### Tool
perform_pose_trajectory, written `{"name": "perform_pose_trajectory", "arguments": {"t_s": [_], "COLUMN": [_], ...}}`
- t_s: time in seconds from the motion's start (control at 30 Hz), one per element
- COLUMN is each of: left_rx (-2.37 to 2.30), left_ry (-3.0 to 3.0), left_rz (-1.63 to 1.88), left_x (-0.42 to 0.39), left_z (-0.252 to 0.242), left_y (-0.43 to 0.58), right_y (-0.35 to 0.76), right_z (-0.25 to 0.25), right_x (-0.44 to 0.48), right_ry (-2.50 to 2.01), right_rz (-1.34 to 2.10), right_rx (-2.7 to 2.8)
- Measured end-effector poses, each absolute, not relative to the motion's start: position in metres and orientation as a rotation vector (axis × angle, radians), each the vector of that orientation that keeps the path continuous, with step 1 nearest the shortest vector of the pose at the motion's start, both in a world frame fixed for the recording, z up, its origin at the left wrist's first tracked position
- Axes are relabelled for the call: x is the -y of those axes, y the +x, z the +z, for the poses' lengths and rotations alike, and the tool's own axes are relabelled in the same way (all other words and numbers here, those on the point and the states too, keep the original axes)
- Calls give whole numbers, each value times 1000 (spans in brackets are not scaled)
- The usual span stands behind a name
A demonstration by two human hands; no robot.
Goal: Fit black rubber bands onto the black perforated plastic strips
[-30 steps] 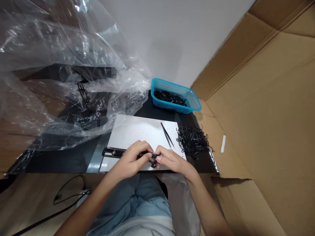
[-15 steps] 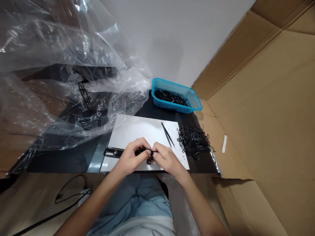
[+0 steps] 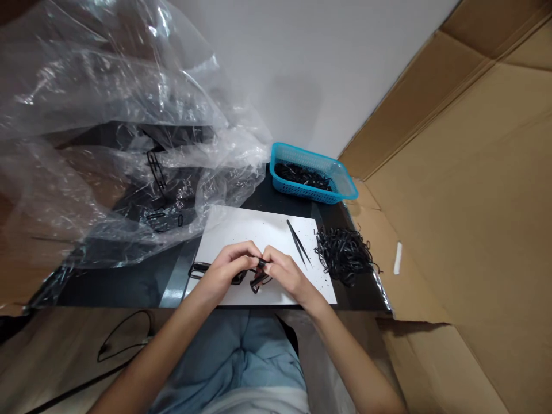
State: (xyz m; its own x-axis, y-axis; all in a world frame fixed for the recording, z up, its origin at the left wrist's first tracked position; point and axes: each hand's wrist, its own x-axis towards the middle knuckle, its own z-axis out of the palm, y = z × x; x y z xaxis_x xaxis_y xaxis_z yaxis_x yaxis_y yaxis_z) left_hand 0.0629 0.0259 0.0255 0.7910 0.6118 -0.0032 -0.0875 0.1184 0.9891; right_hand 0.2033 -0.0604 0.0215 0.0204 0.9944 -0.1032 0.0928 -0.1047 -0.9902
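Both hands meet over a white sheet on the dark table. A long black strip with slot-like openings runs out to the left from under my left hand, which is closed on it with thumb and finger pinched. My right hand is closed too, its fingertips pinching the black piece where the hands meet. A dark, looped end hangs below the fingertips; fingers hide part of it. Black tweezers lie on the sheet right of the hands.
A tangled pile of black loops lies right of the sheet. Behind it stands a blue basket holding more black pieces. Clear plastic film covers the left side, with black loops in or under it. Cardboard walls the right.
The black piece's end has been turned and now hangs lower and more spread below the fingertips. The whole view has shifted slightly, with things appearing a little lower and further right.
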Motion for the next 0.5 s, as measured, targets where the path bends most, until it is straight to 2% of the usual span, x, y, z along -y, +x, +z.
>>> {"name": "perform_pose_trajectory", "arguments": {"t_s": [0.17,0.27,0.5], "left_rx": [-646,-596,-715], "left_ry": [1925,2232,1806], "left_rz": [945,964,1027], "left_x": [-10,1,-7], "left_z": [39,40,35], "left_y": [50,50,46], "right_y": [210,208,221], "right_z": [36,44,40], "right_x": [70,75,82], "right_ry": [-1519,-1548,-1644], "right_rz": [1040,906,1001], "right_rx": [1372,1538,1387]}}
